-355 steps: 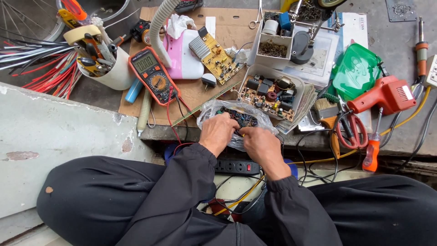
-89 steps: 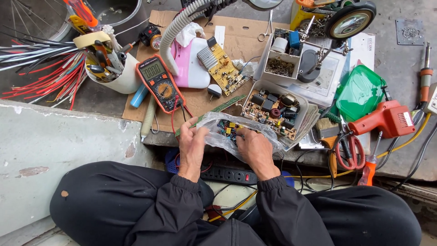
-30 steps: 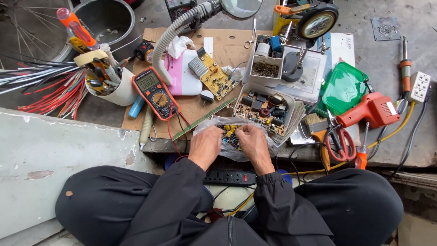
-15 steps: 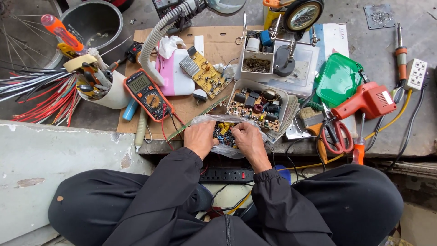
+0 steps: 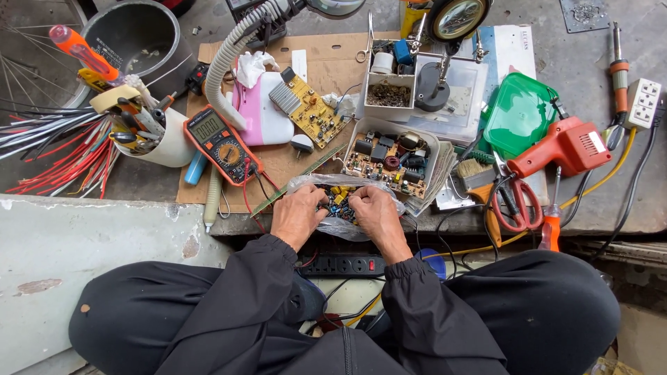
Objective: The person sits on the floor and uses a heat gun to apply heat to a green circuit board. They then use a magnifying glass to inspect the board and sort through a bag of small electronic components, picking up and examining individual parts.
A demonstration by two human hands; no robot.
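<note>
1. Bag (image 5: 347,208) – clear plastic, full of small yellow and blue parts, lying at the near edge of the table (image 5: 597,208), between both hands.
2. Left hand (image 5: 297,215) – fingers curled into the bag's left side, pinching the plastic.
3. Right hand (image 5: 377,217) – fingertips pressed together among the parts inside the bag.
4. Circuit board (image 5: 389,161) sits in a tray just behind the bag.
5. Multimeter (image 5: 221,144) lies to the left on cardboard; its red and black leads run towards the left hand.
6. Scissors (image 5: 515,201) and a red drill (image 5: 566,146) lie to the right, well apart from the hands.

Grey concrete floor (image 5: 597,48) carries cardboard sheet (image 5: 333,55), red drill (image 5: 566,146), probably scissors (image 5: 517,201).
</note>
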